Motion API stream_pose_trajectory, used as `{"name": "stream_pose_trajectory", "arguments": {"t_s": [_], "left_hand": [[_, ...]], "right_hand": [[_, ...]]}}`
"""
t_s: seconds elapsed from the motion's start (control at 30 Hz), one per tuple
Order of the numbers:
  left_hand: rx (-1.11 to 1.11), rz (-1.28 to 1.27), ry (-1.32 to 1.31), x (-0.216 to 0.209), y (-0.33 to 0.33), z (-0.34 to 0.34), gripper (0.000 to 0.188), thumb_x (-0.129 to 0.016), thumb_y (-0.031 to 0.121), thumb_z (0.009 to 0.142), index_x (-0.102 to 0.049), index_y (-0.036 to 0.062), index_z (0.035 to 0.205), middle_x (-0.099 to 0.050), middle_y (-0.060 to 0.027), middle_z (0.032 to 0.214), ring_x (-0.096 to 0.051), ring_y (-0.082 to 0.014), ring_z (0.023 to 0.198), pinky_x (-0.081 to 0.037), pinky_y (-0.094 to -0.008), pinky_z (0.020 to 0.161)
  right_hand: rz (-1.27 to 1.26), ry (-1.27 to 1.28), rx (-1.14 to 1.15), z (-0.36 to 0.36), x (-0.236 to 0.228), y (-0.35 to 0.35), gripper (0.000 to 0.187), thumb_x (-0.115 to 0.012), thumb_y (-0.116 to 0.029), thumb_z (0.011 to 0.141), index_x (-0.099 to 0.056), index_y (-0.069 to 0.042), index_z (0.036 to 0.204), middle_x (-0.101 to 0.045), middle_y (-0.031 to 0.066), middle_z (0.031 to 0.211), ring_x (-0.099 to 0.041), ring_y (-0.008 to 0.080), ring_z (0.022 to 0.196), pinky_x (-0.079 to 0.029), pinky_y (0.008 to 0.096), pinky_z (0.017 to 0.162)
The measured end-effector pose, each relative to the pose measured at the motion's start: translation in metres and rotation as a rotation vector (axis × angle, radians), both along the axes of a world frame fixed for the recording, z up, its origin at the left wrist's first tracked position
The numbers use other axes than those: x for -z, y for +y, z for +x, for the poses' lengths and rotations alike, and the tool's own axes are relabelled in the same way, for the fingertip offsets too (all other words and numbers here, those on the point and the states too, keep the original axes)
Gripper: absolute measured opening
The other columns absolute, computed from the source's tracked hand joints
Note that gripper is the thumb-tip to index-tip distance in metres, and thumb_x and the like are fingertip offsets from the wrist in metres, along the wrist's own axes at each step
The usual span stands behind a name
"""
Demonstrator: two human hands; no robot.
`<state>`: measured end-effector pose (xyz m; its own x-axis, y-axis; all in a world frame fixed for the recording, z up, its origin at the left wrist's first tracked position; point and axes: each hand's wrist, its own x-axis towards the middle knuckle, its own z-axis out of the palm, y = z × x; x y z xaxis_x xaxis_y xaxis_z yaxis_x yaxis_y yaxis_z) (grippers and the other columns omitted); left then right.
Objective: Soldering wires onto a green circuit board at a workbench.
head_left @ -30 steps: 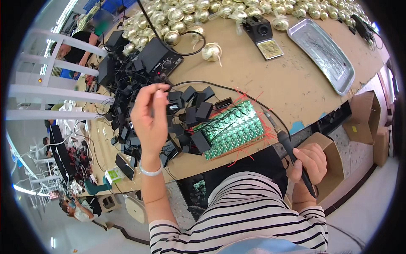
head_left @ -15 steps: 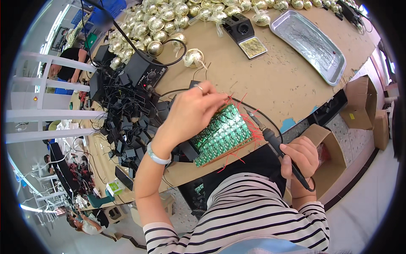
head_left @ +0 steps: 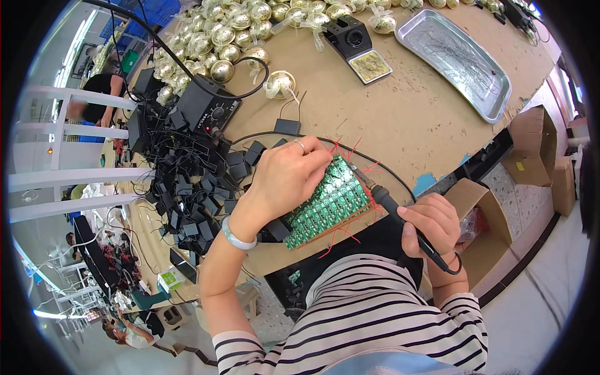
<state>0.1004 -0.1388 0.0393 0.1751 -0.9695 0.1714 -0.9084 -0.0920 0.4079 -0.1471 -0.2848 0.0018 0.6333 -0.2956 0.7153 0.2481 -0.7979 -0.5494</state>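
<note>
A panel of green circuit boards point(head_left: 331, 206) lies at the table's near edge, with thin red wires point(head_left: 354, 147) sticking out around it. Over its upper left part is my left hand point(head_left: 281, 175), thumb and fingers pinched together at the far edge; what they hold is hidden. My right hand point(head_left: 431, 222) grips a soldering iron point(head_left: 392, 207) like a pen, its tip close to the panel's upper right corner; whether it touches cannot be told. A small black box point(head_left: 275, 230) rests against the panel's left side, under my left wrist.
A heap of small black boxes with leads point(head_left: 194, 206) and a black soldering station point(head_left: 209, 109) stand left. Gold perforated balls point(head_left: 225, 37) cover the back. An iron stand with a yellow sponge point(head_left: 370, 65) and a metal tray of wires point(head_left: 462, 69) sit farther right. Cardboard box point(head_left: 484, 250) lower right.
The soldering iron has moved left, bringing its tip in to the panel's upper right corner. My left hand has shifted slightly and stays pinched at the far edge.
</note>
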Motion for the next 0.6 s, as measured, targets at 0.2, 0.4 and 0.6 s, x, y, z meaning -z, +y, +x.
{"name": "stream_pose_trajectory", "arguments": {"t_s": [0.2, 0.4, 0.6], "left_hand": [[0.03, 0.046, -0.121, -0.004, -0.001, -0.004, 0.006, -0.07, 0.008, 0.083, -0.066, 0.0083, 0.088, -0.062, -0.0045, 0.09, -0.067, -0.0243, 0.078, -0.055, -0.0387, 0.062], [0.078, 0.027, -0.283, -0.005, -0.005, -0.01, 0.014, -0.073, 0.007, 0.078, -0.066, 0.009, 0.09, -0.061, -0.0024, 0.091, -0.067, -0.0214, 0.081, -0.054, -0.0356, 0.06], [0.069, 0.056, -0.302, -0.007, -0.006, -0.013, 0.013, -0.073, 0.007, 0.078, -0.065, 0.0086, 0.089, -0.059, -0.0028, 0.089, -0.066, -0.021, 0.081, -0.054, -0.0347, 0.061]], "right_hand": [[-0.004, 0.027, -0.016, 0.003, 0.0, 0.001, 0.031, -0.068, 0.006, 0.066, -0.073, 0.001, 0.096, -0.064, 0.0079, 0.075, -0.061, 0.0232, 0.059, -0.049, 0.0331, 0.056], [-0.008, 0.037, -0.019, 0.003, 0.001, -0.001, 0.026, -0.066, 0.004, 0.068, -0.073, 0.002, 0.092, -0.066, 0.0091, 0.075, -0.061, 0.0241, 0.059, -0.049, 0.0336, 0.056], [-0.018, 0.029, -0.016, 0.005, 0.0, -0.003, 0.02, -0.063, 0.001, 0.07, -0.072, 0.004, 0.088, -0.065, 0.0102, 0.073, -0.061, 0.025, 0.058, -0.05, 0.0345, 0.056]]}}
